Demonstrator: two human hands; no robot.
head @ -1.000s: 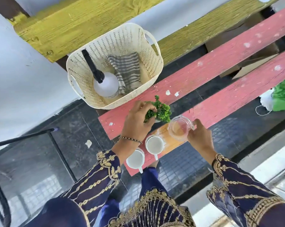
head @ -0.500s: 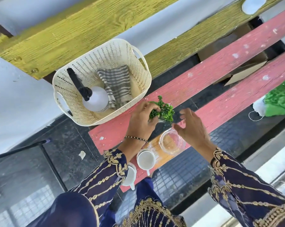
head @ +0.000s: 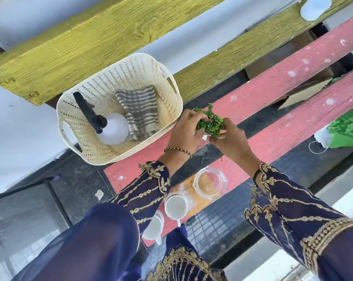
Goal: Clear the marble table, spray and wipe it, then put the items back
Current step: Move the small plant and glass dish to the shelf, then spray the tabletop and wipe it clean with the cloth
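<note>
Both hands, the left hand (head: 184,131) and right hand (head: 230,139), have fingers clamped round the small leafy green plastic plant (head: 210,123) over the red painted wooden plank (head: 273,82), probably steadying something top-heavy beside the cream perforated plastic basket (head: 171,102).

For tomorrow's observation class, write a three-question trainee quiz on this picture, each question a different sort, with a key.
1. True or false: both hands hold the small green plant.
2. Which lies in the cream basket? A) glass jar B) spray bottle C) cup
3. Fill in: two white ___ stand near the person's lap.

Key
1. True: the left hand and right hand are closed around it.
2. B: the spray bottle lies beside the striped cloth.
3. cups; the glass jar stands beside them.
</note>
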